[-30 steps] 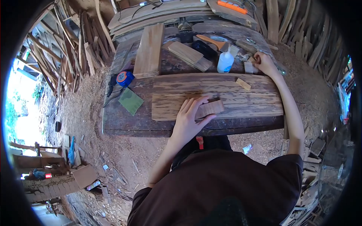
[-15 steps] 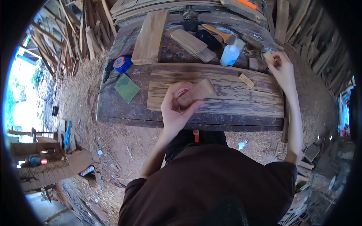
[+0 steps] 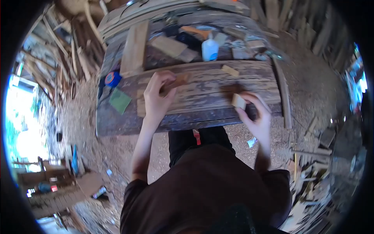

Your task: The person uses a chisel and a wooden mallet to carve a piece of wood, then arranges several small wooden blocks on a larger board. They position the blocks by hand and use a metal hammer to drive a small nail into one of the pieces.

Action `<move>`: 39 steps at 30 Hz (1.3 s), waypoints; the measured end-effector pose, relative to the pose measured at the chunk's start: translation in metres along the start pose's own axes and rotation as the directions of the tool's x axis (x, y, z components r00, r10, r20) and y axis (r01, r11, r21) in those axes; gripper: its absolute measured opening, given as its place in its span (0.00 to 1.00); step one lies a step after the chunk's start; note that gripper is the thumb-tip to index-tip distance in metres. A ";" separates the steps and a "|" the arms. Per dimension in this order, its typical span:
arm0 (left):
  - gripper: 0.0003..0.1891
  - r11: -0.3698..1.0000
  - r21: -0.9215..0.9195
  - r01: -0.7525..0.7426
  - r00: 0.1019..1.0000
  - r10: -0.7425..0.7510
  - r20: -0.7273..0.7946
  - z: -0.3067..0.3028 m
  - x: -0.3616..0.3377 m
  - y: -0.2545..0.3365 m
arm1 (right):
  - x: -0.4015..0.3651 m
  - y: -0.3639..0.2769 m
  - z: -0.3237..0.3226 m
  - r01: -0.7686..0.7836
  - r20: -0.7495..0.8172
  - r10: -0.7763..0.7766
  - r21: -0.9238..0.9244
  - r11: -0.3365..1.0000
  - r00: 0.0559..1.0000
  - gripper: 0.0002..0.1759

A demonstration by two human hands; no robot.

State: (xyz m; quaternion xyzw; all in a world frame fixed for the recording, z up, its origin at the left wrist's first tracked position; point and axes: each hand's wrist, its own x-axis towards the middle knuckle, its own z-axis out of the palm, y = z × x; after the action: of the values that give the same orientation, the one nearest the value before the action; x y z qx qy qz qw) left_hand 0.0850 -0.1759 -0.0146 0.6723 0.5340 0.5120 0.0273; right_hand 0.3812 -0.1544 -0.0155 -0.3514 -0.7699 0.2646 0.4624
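Note:
A reddish-brown wooden block (image 3: 180, 80), blurred by motion, is between the thumb and fingers of my left hand (image 3: 157, 95), over the left part of a long weathered board (image 3: 210, 91). My right hand (image 3: 255, 111) is closed on a small pale wooden block (image 3: 238, 101) above the board's front edge at the right. A small flat light wood strip (image 3: 230, 70) lies on the board behind my right hand. Behind the board stands a white glue bottle (image 3: 210, 50).
On the dark workbench (image 3: 117, 126) lie a blue tape measure (image 3: 113, 79), green sandpaper (image 3: 120, 101), an upright-grained plank (image 3: 134, 48), wood pieces (image 3: 169, 46) and an orange-handled brush (image 3: 196, 31). A narrow strip (image 3: 281, 91) runs along the right edge.
My right hand has come from the bench's back right to its front, bringing the pale block. The left hand's block now sits lower and flatter in view. The whole view has shifted.

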 end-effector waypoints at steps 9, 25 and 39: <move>0.11 0.976 -0.094 0.194 0.973 -0.204 -0.110 0.005 0.003 0.005 | 0.046 0.026 0.051 0.088 -0.045 -0.086 0.050 0.995 0.995 0.19; 0.28 0.983 0.134 0.123 0.956 -0.154 0.249 0.004 0.003 0.001 | 0.093 0.042 -0.011 0.011 -0.101 -0.049 -0.348 0.937 0.994 0.18; 0.21 0.989 -0.033 0.146 0.972 -0.137 0.193 -0.004 -0.007 -0.009 | 0.189 0.130 0.003 -0.188 0.209 0.509 -0.760 0.622 0.835 0.29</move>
State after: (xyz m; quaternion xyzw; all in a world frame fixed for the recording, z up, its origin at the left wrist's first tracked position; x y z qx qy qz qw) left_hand 0.0765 -0.1788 -0.0228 0.6774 0.5634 0.4546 0.1306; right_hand 0.3560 0.0734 -0.0127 -0.5851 -0.8029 0.0989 0.0573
